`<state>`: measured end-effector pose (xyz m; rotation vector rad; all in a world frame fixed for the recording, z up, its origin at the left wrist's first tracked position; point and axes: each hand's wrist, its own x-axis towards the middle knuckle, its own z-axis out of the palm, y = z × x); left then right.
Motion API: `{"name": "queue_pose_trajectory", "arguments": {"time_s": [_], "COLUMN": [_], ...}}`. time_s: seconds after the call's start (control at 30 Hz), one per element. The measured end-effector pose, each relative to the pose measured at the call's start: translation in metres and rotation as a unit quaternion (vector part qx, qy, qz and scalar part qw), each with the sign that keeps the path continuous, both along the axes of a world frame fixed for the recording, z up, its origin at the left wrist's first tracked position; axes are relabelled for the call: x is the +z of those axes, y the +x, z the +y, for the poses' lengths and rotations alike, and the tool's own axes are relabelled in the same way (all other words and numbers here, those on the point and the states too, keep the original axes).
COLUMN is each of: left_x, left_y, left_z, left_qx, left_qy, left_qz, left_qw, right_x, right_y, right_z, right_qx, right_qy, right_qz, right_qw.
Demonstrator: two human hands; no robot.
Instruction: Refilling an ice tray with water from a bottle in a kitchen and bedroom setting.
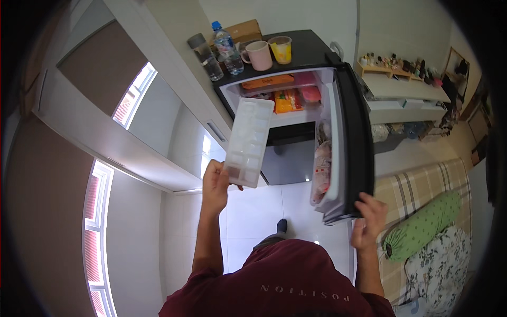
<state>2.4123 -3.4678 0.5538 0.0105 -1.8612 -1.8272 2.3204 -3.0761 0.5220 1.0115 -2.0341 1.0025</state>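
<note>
My left hand [216,186] grips the near end of a white plastic ice cube tray [250,136], which is tilted up in front of the freezer opening. Some compartments of the tray look cloudy; whether they hold ice or water I cannot tell. My right hand [369,218] has its fingers around the outer edge of the black freezer door [354,138], which stands swung out to the right. Inside the freezer compartment lie a yellow-orange food packet [288,101], an orange box [267,81] and a pink-lidded container [310,94]. Bagged food [323,164] fills the door shelf.
On the refrigerator top [307,47] stand a grey-capped bottle [208,59], a blue-capped water bottle [228,49], a pink mug [259,55] and a plastic cup [281,50]. A mirrored wardrobe [178,130] rises at left. A bed with a green bolster [424,226] lies at right.
</note>
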Motion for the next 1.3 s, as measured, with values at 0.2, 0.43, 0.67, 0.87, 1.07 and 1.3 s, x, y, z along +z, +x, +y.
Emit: {"name": "queue_pose_trajectory", "arguments": {"time_s": [0.2, 0.43, 0.67, 0.87, 1.07, 1.3], "left_x": [0.039, 0.062, 0.030, 0.022, 0.025, 0.023], "left_y": [0.041, 0.031, -0.011, -0.038, -0.058, -0.085], "left_z": [-0.044, -0.071, -0.128, -0.175, -0.215, -0.226], "left_qx": [0.140, 0.143, 0.035, -0.058, -0.045, -0.026], "left_qy": [0.005, 0.072, 0.112, 0.067, 0.085, 0.103], "left_qz": [0.047, 0.072, 0.027, 0.025, 0.047, 0.026], "left_qw": [0.989, 0.984, 0.993, 0.996, 0.994, 0.994], "right_x": [0.016, 0.028, 0.014, 0.006, 0.020, 0.010], "right_y": [-0.021, -0.066, -0.124, -0.137, -0.110, -0.076], "right_z": [-0.119, -0.287, -0.402, -0.424, -0.399, -0.311], "right_qx": [0.284, 0.336, 0.243, 0.262, 0.195, 0.198], "right_qy": [0.027, 0.076, 0.120, 0.079, 0.013, 0.026], "right_qz": [-0.082, -0.100, -0.107, -0.074, 0.004, 0.024], "right_qw": [0.955, 0.933, 0.957, 0.959, 0.981, 0.980]}}
